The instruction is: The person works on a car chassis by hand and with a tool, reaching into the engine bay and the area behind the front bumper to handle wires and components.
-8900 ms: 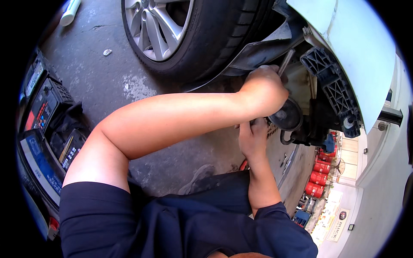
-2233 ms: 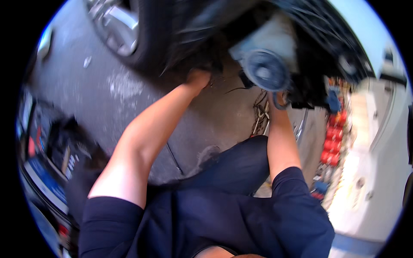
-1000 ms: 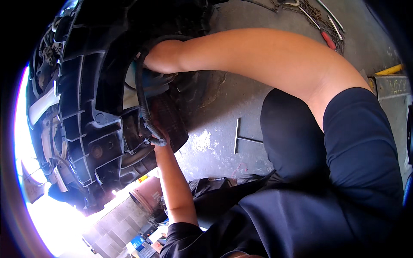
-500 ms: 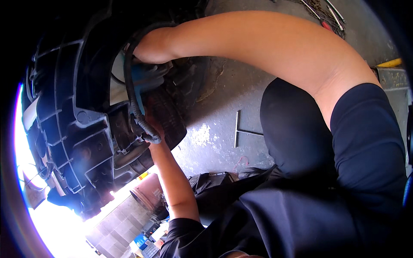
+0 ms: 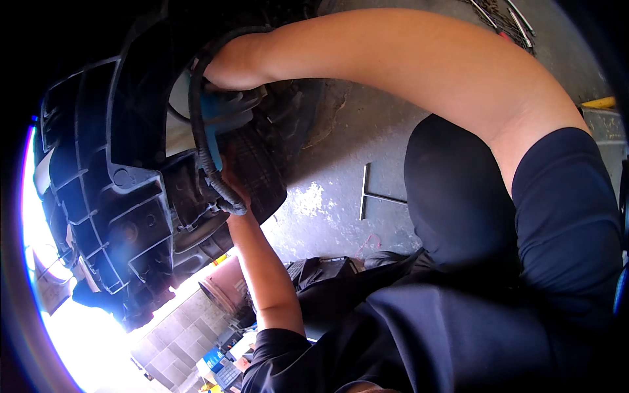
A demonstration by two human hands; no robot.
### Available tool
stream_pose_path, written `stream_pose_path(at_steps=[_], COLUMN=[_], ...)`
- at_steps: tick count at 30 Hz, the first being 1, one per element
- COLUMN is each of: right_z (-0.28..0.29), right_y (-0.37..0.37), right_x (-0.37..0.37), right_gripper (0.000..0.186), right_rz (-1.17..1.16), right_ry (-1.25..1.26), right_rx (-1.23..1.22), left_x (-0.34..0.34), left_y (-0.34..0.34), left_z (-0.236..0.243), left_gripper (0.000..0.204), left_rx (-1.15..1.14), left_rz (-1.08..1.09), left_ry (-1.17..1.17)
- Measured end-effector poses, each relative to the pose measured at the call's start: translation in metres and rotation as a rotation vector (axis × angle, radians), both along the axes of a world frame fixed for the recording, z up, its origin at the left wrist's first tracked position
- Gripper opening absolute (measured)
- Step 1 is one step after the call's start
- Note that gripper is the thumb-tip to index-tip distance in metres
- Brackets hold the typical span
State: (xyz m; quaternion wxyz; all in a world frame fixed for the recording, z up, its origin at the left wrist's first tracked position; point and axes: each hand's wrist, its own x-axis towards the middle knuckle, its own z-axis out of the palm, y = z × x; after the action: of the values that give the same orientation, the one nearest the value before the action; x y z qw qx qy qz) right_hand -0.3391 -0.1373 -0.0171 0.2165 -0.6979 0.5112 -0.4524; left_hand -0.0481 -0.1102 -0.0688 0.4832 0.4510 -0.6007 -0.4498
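Note:
I see the underside of a vehicle, with a ribbed black plastic panel [image 5: 137,216] around an opening. My right hand [image 5: 223,65] reaches into the top of this opening; its fingers are hidden behind a black hose [image 5: 200,124]. Lower down, my left hand [image 5: 232,196] reaches up behind the hose's corrugated end, its fingers shadowed and mostly covered. A teal-blue part [image 5: 213,108] shows inside the opening between my hands.
A steel T-handle wrench [image 5: 365,193] lies on the concrete floor [image 5: 314,200] beside my dark-clad knee [image 5: 458,196]. Metal tools and a chain [image 5: 514,23] lie at the top right, a yellow bar [image 5: 599,103] at the right edge, and a pinkish bucket [image 5: 223,288] below the panel.
Since the earliest frame, my view has turned from the wheel to the panel. Over the last second both hands stayed at the opening, my right wrist shifting slightly up and left in view.

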Motion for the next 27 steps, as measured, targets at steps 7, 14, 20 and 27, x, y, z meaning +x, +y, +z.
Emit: stream_pose_path(at_steps=[7, 14, 20, 27], right_z=[0.003, 0.001, 0.006, -0.001], right_y=[-0.006, -0.002, -0.002, -0.023], right_x=[-0.003, -0.002, -0.002, 0.005], right_gripper=[0.027, 0.028, 0.031, 0.028], right_rz=[0.058, 0.023, 0.069, 0.067], right_ry=[0.176, 0.111, 0.126, 0.357], right_rx=[-0.004, -0.059, -0.013, -0.083], left_x=[-0.006, -0.004, -0.014, -0.012], left_y=[0.004, 0.001, 0.010, 0.008], left_z=[0.004, 0.005, 0.014, 0.011], left_gripper=[0.048, 0.045, 0.051, 0.052], left_rx=[-0.140, -0.150, -0.052, -0.082], left_rz=[-0.154, -0.141, -0.011, -0.063], left_ry=[-0.006, -0.068, -0.091, -0.082])
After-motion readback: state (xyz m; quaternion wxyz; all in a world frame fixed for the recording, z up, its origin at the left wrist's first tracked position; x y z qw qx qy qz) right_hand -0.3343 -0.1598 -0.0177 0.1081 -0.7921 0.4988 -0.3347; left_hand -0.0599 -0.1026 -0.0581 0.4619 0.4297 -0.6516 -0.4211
